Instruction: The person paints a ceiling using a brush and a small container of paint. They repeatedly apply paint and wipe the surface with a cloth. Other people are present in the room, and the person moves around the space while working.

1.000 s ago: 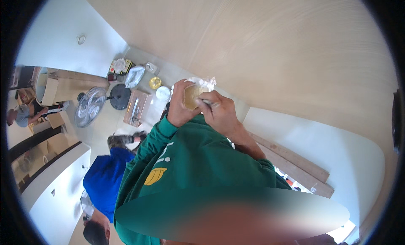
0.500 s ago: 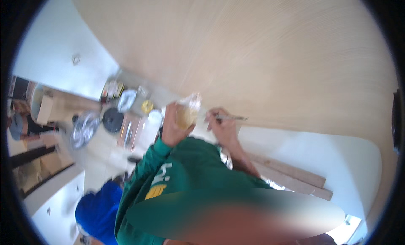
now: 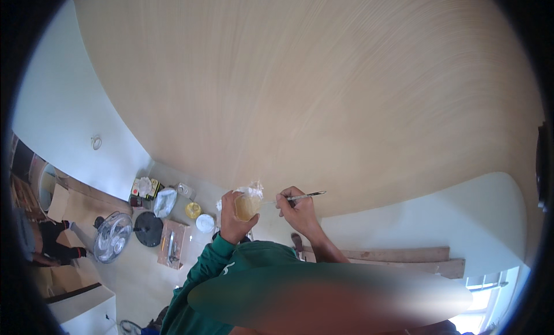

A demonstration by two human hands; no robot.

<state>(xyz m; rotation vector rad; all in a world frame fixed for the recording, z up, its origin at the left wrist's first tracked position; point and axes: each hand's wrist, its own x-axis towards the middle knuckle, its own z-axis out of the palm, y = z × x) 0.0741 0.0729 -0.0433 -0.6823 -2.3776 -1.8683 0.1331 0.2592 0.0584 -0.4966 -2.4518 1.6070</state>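
At the far left edge, another person's dark-clad legs (image 3: 55,240) show beside an open cardboard box (image 3: 63,205). Next comes a white wall (image 3: 69,98) with a small ring-like fitting (image 3: 96,142) on it. A fan with a clear, round head (image 3: 112,237) is on the pale floor (image 3: 138,283), and just right of it is a black disc (image 3: 148,229). Near the wall's foot sit yellow-and-black packages (image 3: 153,188), then a whitish plastic bag (image 3: 165,203). Below the bag, a pinkish-brown board (image 3: 180,237) carries a long, slim implement (image 3: 171,246); to the right are a yellow round container (image 3: 193,210) and a white round one (image 3: 205,223).

From a green sleeve (image 3: 202,271) the left hand (image 3: 234,224) is curled around a see-through cup (image 3: 247,209), held up in front of the body, with yellowish-tan contents and crumpled white material (image 3: 254,189) at its far rim. A broad wood-toned surface (image 3: 300,104) curves overhead and beyond. Right of the cup and apart from it, the right hand (image 3: 299,211) grips a thin pen-like tool (image 3: 310,195), its dark tip pointing right. Farther right, brown planks (image 3: 398,254) lie along a whitish panel (image 3: 415,225), and a bright window (image 3: 482,297) fills the lower corner
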